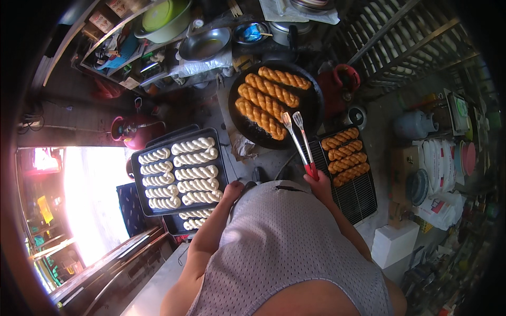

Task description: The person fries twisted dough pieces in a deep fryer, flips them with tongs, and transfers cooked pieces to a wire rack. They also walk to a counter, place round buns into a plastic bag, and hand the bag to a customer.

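Observation:
My right hand [319, 184] grips metal tongs [299, 140] by their red handles. The tongs point away from me, jaws parted over the near right part of a black frying pan [316, 108]. Several golden-brown dough twists [261, 117] lie side by side in the pan, with small bubbles around the nearest one. My left hand [234, 190] hangs by my hip, next to a dark baking tray [222, 158]; whether its fingers hold anything is not visible. Pale raw dough twists [196, 172] lie in two columns on that tray.
More browned twists [346, 157] rest on a wire rack [355, 199] to my right. A second tray of raw twists [193, 224] sits under the first. Red gas cylinders [144, 132] [332, 83] stand left and beyond the pan. A metal bowl [205, 44] occupies the far shelf.

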Tool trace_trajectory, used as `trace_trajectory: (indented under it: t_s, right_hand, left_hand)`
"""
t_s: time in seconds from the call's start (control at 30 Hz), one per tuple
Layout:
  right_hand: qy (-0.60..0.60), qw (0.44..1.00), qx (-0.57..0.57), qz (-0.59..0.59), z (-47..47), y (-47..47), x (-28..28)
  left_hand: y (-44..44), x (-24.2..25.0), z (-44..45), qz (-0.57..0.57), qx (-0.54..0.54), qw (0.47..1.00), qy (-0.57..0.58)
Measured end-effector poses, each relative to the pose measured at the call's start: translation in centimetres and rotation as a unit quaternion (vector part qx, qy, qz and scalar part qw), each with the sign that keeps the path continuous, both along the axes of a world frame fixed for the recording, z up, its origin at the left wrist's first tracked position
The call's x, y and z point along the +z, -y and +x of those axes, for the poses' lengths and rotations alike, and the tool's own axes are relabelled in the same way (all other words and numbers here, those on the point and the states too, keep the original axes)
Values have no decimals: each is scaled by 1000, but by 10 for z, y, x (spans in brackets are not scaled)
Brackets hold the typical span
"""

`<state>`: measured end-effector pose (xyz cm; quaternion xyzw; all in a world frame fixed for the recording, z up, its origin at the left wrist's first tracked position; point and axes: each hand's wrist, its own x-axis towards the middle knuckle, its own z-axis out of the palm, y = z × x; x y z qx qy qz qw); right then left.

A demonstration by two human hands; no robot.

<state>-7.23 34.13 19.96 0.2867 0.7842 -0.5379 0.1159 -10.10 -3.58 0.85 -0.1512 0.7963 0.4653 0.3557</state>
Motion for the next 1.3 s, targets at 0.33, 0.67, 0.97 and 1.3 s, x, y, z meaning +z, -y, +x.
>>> trace_trajectory:
  t_s: [0.33,0.67,0.97,1.3]
  right_hand:
    - [-12,1000,4,0,0,1,-3]
    - [-3,1000,1,-8,-1,3,4]
    - [-2,1000,-7,-15,0,4,2]
    - [-6,1000,1,-3,-1,4,0]
  left_hand:
    - [4,-10,5,-23,-11,1000,2]
    - [2,-13,3,-12,-1,1000,0]
    - [3,-16,5,2,-6,1000,-9]
    - [3,-14,3,-13,-13,1000,7]
